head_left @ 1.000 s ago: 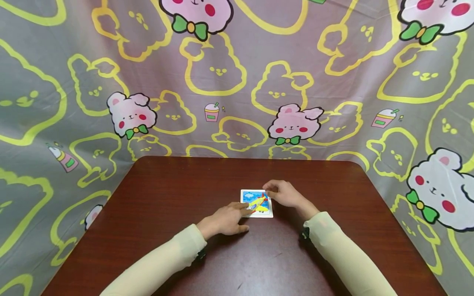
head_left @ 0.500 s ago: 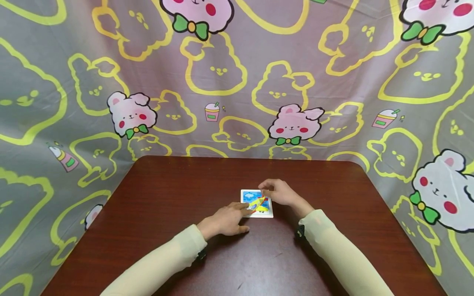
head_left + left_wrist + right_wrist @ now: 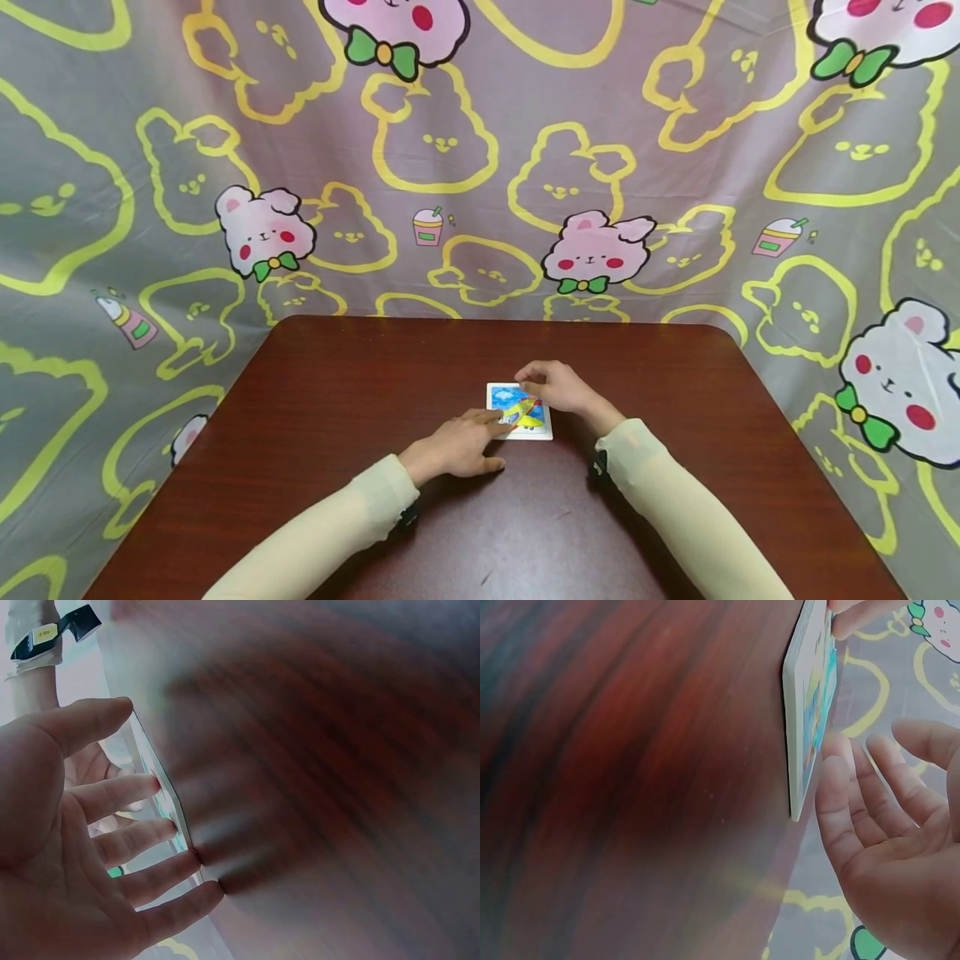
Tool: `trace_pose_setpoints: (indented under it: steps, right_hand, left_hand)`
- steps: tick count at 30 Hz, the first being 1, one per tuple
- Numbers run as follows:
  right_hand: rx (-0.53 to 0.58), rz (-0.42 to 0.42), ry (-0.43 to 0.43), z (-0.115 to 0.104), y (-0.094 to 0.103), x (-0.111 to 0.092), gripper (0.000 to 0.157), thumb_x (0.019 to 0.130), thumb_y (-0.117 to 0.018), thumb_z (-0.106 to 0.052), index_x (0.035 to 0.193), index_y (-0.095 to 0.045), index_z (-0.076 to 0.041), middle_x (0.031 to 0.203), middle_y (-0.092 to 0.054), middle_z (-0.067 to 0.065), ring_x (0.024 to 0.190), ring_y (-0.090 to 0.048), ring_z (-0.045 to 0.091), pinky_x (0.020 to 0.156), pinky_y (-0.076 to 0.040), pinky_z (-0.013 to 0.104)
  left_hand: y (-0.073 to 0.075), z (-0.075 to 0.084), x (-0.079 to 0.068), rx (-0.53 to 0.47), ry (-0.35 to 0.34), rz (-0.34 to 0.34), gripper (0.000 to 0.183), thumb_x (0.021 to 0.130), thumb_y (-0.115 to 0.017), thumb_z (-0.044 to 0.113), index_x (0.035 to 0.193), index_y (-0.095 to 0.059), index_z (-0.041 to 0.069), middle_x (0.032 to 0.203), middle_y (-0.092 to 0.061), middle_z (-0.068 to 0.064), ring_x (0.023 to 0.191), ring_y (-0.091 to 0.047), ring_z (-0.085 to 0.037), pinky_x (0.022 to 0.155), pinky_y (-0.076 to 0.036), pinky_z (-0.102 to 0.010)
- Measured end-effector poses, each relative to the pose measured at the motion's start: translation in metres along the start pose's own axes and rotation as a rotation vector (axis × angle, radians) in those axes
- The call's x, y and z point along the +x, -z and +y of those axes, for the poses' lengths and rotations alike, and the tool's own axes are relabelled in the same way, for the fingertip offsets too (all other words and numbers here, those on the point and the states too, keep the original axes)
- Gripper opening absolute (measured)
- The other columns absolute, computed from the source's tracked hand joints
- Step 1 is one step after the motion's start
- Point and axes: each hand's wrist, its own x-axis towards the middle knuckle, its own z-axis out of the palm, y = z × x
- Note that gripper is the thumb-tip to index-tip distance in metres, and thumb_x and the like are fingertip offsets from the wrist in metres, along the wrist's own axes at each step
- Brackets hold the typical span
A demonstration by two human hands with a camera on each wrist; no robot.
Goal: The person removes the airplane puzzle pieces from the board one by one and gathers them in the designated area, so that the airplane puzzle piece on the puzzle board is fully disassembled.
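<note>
A thin square picture board (image 3: 543, 434), probably a flat jigsaw puzzle, lies on the table with a yellow and red airplane on blue sky. My left hand (image 3: 459, 444) rests with extended fingers on its left part; the left wrist view shows those fingertips at the edge of the board (image 3: 169, 787). Over the top right part of the picture is my right hand (image 3: 562, 388), its fingers loosely bent. In the right wrist view the fingertips of the right hand (image 3: 885, 817) meet or nearly meet the face of the board (image 3: 795, 735). Nothing shows in its grasp.
The dark reddish-brown table (image 3: 360, 375) has rounded far corners. A grey curtain (image 3: 480, 192) with cartoon rabbits hangs behind it and along both sides. Each wrist carries a dark strap device (image 3: 45, 637) at the sleeve cuff.
My right hand has slid left across the upper part of the board, from its right corner toward the middle. My left hand and the board stay in place.
</note>
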Motion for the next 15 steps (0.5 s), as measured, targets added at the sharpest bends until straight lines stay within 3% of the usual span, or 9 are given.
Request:
trace_pose_setpoints:
  steps: [6, 15]
  right_hand:
    - [0.022, -0.016, 0.000, -0.0018, -0.0017, 0.0033, 0.023, 0.096, -0.065, -0.019, 0.114, -0.073, -0.008, 0.111, -0.073, 0.006, 0.089, -0.065, 0.013, 0.080, -0.052, 0.033]
    - [0.118, -0.069, -0.035, -0.0043, -0.0045, 0.0067, 0.024, 0.098, -0.062, -0.017, 0.117, -0.070, -0.005, 0.106, -0.072, 0.010, 0.074, -0.069, 0.016, 0.060, -0.057, 0.030]
  left_hand:
    - [-0.0006, -0.0002, 0.0005, -0.007, 0.004, -0.004, 0.059, 0.093, -0.066, 0.046, 0.146, -0.053, 0.022, 0.157, -0.043, -0.009, 0.142, -0.043, -0.030, 0.103, -0.050, -0.050]
    - [-0.0002, -0.0002, -0.0012, -0.009, 0.002, 0.009, 0.059, 0.093, -0.066, 0.046, 0.145, -0.054, 0.022, 0.157, -0.044, -0.009, 0.142, -0.044, -0.029, 0.101, -0.051, -0.051]
